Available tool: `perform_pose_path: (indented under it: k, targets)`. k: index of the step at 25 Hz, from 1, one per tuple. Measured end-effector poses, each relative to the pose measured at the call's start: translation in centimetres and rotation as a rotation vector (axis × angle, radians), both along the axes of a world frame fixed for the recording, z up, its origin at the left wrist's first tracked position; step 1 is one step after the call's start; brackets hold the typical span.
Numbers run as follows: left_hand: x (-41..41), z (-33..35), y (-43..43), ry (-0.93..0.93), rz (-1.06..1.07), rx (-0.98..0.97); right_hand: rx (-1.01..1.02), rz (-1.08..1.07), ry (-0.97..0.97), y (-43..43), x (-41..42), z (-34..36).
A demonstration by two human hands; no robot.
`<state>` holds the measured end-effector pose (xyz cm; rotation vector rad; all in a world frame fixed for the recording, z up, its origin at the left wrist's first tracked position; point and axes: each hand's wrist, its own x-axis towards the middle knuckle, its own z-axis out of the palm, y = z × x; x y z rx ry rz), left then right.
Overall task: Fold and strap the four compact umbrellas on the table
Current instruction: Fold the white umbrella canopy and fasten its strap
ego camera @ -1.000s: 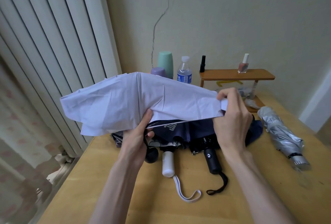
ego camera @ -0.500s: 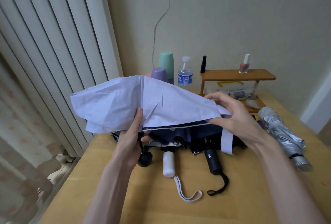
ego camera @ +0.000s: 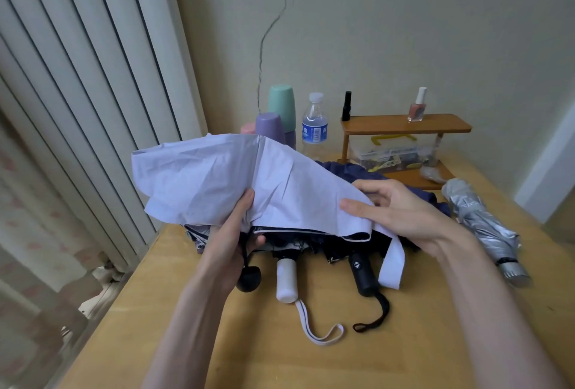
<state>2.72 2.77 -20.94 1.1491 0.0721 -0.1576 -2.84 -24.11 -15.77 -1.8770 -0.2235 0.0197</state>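
I hold a lavender umbrella (ego camera: 217, 183) above the table, its canopy loose and spread. My left hand (ego camera: 230, 242) grips its shaft just above the round black handle (ego camera: 249, 278). My right hand (ego camera: 395, 211) lies on the canopy's right edge with relaxed fingers; the lavender strap (ego camera: 392, 264) hangs below it. Under the canopy lie an umbrella with a white handle (ego camera: 287, 280) and a navy one with a black handle (ego camera: 362, 275), both unfolded. A silver umbrella (ego camera: 480, 227) lies rolled and strapped at the right.
At the back of the wooden table (ego camera: 311, 357) stand stacked plastic cups (ego camera: 281, 108), a water bottle (ego camera: 315, 124) and a small wooden shelf (ego camera: 404, 124) with nail polish bottles over a clear box. A ribbed curtain hangs at the left beyond the table edge.
My right hand let go of the pinched canopy tip and slid down onto its edge, freeing the strap, which now hangs. The canopy sank lower and shifted right. My left hand kept its hold.
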Motion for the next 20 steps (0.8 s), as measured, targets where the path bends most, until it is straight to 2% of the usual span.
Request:
perform_pose_path:
  k: [4, 7, 10, 15, 20]
  targets:
    - [0.0, 0.3, 0.2, 0.067, -0.026, -0.029, -0.038, -0.205, -0.102, -1.2, 0.1, 0.2]
    - [-0.1, 0.3, -0.1, 0.084, -0.031, -0.045, 0.023, -0.279, -0.223, -1.4, -0.1, 0.6]
    - [0.0, 0.2, 0.1, 0.061, -0.025, -0.074, 0.093, -0.263, -0.192, -1.4, -0.1, 0.5]
    - [0.6, -0.3, 0.6, -0.006, -0.036, -0.038, 0.064, -0.4, -0.244, -1.6, 0.5, 0.3]
    - [0.3, -0.3, 0.8, 0.006, -0.038, -0.048, 0.187, -0.427, -0.207, -1.4, 0.7, 0.2]
